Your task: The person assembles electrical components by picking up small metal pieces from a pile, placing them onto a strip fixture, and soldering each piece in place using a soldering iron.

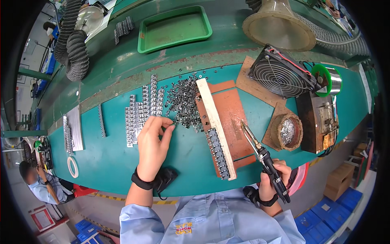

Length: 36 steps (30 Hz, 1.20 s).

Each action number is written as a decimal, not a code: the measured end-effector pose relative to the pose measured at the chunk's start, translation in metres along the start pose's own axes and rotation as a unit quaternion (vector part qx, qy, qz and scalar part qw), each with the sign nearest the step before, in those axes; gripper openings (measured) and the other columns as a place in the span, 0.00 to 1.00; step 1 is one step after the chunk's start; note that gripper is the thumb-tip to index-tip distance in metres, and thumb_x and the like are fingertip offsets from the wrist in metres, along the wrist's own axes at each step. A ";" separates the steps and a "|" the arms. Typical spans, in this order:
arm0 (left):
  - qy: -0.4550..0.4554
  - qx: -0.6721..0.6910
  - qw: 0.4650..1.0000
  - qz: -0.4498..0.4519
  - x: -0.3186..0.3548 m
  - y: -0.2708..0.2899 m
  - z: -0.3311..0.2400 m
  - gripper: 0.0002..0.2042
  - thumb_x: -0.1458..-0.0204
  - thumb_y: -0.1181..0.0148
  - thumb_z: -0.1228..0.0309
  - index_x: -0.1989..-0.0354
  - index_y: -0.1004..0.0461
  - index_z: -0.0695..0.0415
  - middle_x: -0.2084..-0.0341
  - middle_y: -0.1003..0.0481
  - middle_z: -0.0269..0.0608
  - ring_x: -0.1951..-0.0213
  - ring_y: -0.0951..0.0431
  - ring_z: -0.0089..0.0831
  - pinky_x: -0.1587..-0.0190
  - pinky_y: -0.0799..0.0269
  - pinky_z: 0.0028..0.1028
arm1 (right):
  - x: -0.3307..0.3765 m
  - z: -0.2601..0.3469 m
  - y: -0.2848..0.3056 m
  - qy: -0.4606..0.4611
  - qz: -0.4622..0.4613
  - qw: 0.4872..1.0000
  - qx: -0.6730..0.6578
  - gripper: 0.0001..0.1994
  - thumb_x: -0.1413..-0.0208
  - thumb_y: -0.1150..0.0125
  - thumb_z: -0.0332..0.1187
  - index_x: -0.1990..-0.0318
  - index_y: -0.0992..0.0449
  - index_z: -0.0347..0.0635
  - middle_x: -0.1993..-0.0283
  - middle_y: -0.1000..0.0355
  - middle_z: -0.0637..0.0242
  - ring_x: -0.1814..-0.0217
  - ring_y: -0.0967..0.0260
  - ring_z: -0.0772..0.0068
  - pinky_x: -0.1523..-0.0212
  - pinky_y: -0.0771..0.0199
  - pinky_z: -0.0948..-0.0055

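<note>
My right hand (277,179) grips the black handle of a soldering iron (266,159). The iron's metal tip points up and left over a brown board (230,118). My left hand (153,140) is closed in a pinch, thumb and forefinger together, at the lower left edge of a heap of small black-and-silver electronic parts (185,99). Whatever lies between those fingertips is too small to name. Between the hands, a pale wooden bar (217,132) lies across the brown board. A row of dark components (217,153) lines the bar's left side.
Strips of silver parts (140,116) stand left of the heap. To the right are a fan (278,73), a solder spool (334,80), a round pot of silvery metal (287,132) and a metal box (313,122). A green tray (174,29) sits beyond, near a fume funnel (280,26).
</note>
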State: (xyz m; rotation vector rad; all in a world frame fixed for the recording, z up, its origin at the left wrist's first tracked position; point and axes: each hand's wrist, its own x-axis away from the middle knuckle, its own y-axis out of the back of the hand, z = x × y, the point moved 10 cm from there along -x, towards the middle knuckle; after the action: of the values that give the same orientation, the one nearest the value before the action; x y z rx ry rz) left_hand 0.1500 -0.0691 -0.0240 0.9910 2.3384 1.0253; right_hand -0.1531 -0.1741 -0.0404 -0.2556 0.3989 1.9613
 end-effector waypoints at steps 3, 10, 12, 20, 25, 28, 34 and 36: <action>-0.036 -0.003 0.999 -0.028 0.000 -0.001 -0.009 0.06 0.62 0.40 0.81 0.74 0.30 0.61 0.78 0.34 0.36 0.79 0.36 0.26 0.75 0.39 0.24 | 0.001 -0.002 0.002 -0.005 -0.004 1.000 0.000 0.19 0.55 0.38 0.33 0.58 0.40 0.40 0.69 0.39 0.63 0.66 0.42 0.71 0.61 0.42 0.74; -0.069 -0.036 0.997 -0.022 -0.001 -0.006 -0.007 0.06 0.61 0.41 0.81 0.74 0.31 0.61 0.76 0.33 0.36 0.78 0.35 0.26 0.75 0.38 0.23 | 0.001 0.002 0.000 0.006 -0.001 1.000 0.011 0.19 0.55 0.39 0.32 0.58 0.40 0.40 0.69 0.39 0.63 0.65 0.42 0.70 0.60 0.43 0.72; -0.079 -0.043 0.996 -0.022 -0.001 -0.005 -0.009 0.06 0.61 0.41 0.81 0.73 0.31 0.62 0.76 0.32 0.36 0.78 0.35 0.26 0.74 0.38 0.22 | 0.001 0.002 -0.001 0.006 -0.002 1.000 0.010 0.19 0.55 0.39 0.32 0.58 0.40 0.40 0.69 0.39 0.63 0.65 0.41 0.70 0.60 0.42 0.72; 0.074 0.294 0.949 0.090 0.018 -0.023 -0.005 0.03 0.55 0.44 0.81 0.72 0.31 0.63 0.73 0.28 0.39 0.72 0.29 0.21 0.69 0.33 0.20 | 0.000 0.003 -0.001 0.004 0.000 1.000 0.017 0.19 0.56 0.39 0.31 0.59 0.40 0.39 0.68 0.39 0.63 0.65 0.41 0.70 0.61 0.41 0.74; 0.040 0.427 0.879 0.208 0.035 -0.044 -0.027 0.03 0.53 0.44 0.81 0.70 0.30 0.63 0.70 0.27 0.42 0.69 0.28 0.23 0.66 0.31 0.21 | 0.000 0.003 -0.003 0.006 0.007 1.000 0.010 0.18 0.56 0.39 0.29 0.59 0.40 0.39 0.67 0.39 0.62 0.65 0.41 0.70 0.61 0.41 0.74; 0.040 0.479 0.839 0.256 0.042 -0.052 -0.035 0.04 0.54 0.44 0.82 0.69 0.30 0.64 0.70 0.26 0.43 0.69 0.27 0.24 0.65 0.31 0.21 | -0.002 0.004 -0.002 0.012 -0.002 1.000 0.011 0.18 0.58 0.38 0.27 0.60 0.39 0.39 0.68 0.38 0.62 0.66 0.40 0.70 0.62 0.40 0.74; 0.159 0.479 0.786 0.358 0.060 -0.077 -0.028 0.05 0.54 0.44 0.83 0.68 0.31 0.63 0.70 0.28 0.40 0.67 0.28 0.23 0.64 0.31 0.20 | -0.002 0.004 -0.006 0.003 0.022 0.999 0.024 0.18 0.56 0.39 0.28 0.59 0.40 0.39 0.67 0.39 0.61 0.65 0.41 0.71 0.61 0.41 0.75; 0.168 0.474 0.778 0.377 0.066 -0.083 -0.028 0.06 0.54 0.44 0.83 0.67 0.31 0.63 0.69 0.28 0.39 0.67 0.28 0.22 0.64 0.31 0.20 | -0.002 0.004 -0.006 0.004 0.022 0.999 0.024 0.18 0.56 0.39 0.27 0.59 0.40 0.39 0.67 0.39 0.62 0.65 0.41 0.71 0.61 0.41 0.75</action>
State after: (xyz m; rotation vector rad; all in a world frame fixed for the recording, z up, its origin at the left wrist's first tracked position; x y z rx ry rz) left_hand 0.0527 -0.0734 -0.0735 2.4355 2.8278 0.0946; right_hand -0.1472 -0.1720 -0.0372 -0.2260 0.4598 1.9912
